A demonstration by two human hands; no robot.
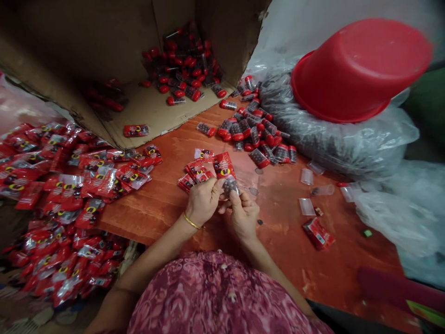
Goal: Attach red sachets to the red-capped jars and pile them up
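Observation:
Between my two hands is a red plastic packet with a clear part that shows dark round balls. My left hand is closed, pinching the left side of the clear part. From the right, my right hand grips its lower edge with thumb and fingers. I cannot tell whether the balls sit in a tube inside the packet. Just beyond my left hand lies a small pile of red packets on the orange-brown table.
A cardboard box lies open at the back, holding red-capped tubes. More tubes are heaped right of it. A red tub rests upside down on a plastic bag. Filled packets spread at left; empty clear tubes lie at right.

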